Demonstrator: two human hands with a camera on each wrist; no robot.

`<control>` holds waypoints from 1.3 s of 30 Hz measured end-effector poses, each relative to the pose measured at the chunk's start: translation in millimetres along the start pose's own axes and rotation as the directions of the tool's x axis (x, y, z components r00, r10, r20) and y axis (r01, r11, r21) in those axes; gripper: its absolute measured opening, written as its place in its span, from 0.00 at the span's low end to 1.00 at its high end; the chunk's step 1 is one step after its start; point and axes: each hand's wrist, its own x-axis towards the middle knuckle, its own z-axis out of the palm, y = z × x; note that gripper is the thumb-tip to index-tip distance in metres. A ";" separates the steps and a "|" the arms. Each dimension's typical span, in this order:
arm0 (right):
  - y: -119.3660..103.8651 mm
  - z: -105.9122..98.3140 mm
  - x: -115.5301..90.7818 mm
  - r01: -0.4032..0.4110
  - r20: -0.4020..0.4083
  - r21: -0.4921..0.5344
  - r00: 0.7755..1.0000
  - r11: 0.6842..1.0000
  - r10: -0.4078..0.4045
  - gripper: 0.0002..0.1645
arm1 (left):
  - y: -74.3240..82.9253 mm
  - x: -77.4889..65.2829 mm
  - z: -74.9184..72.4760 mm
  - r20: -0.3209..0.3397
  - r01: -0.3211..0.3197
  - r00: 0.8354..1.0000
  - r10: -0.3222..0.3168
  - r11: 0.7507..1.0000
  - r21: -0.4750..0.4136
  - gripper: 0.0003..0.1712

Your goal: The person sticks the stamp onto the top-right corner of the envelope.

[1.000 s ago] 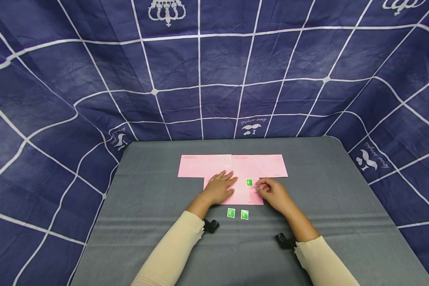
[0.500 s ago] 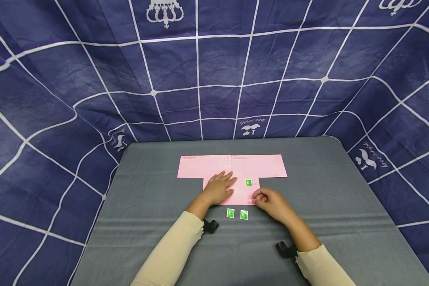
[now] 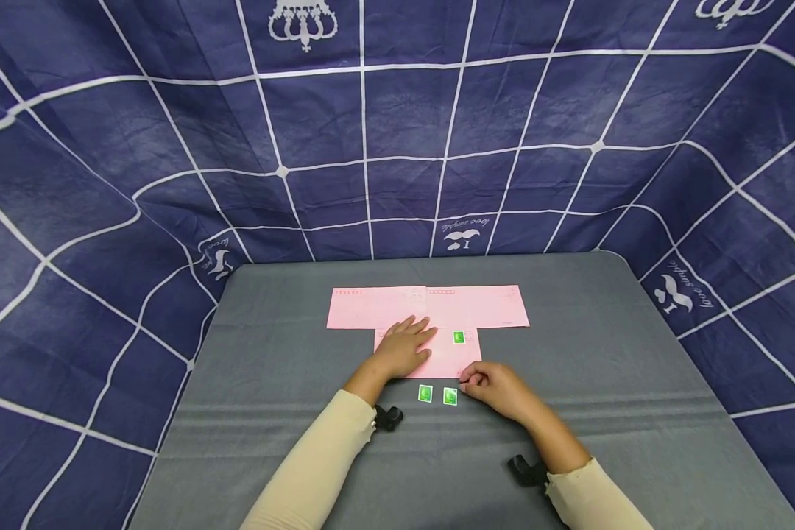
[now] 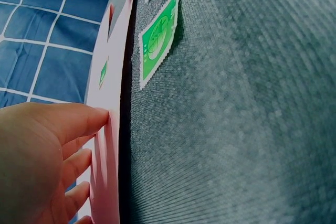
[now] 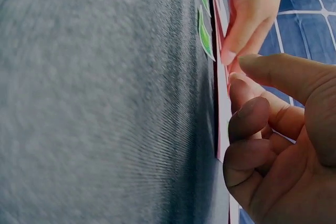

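Observation:
My left hand (image 3: 403, 352) lies with fingers spread on the front pink envelope (image 3: 449, 364), covering its left part; its thumb and fingertips press the paper in the left wrist view. A green stamp (image 3: 459, 337) sits near that envelope's upper right corner. Just off its lower right corner is my right hand (image 3: 497, 388), thumb and index finger stretched toward each other with a gap, the other fingers loosely curled, nothing visible between them. Close by its fingertips a green stamp with a white perforated edge (image 3: 450, 397) lies on the grey cloth, a matching stamp (image 3: 425, 393) to its left.
Behind the front envelope two more pink envelopes, the left one (image 3: 364, 309) and the right one (image 3: 490, 308), lie side by side. Grey cloth (image 3: 271, 353) covers the table, and a blue curtain with white lines (image 3: 411, 191) hangs around it.
My right hand has moved from the right side of the front envelope, down past its lower right corner, toward the loose stamps. My left hand stays on the envelope.

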 end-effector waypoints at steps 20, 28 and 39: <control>-0.1 13.1 -1.6 0.029 0.004 -0.092 1.000 0.995 -0.029 0.06 | 0.5 -1.8 -2.1 -0.010 -0.015 1.000 0.014 0.999 -0.034 0.31; -0.9 16.2 -1.3 0.032 -0.016 -0.114 0.999 0.993 -0.034 0.07 | 0.3 -0.7 -1.2 -0.011 -0.015 1.000 0.014 0.999 -0.035 0.30; -3.8 19.3 -0.1 0.019 -0.029 -0.141 0.999 0.990 -0.023 0.08 | 0.9 -3.6 -3.5 -0.015 -0.022 1.000 0.021 0.999 -0.038 0.30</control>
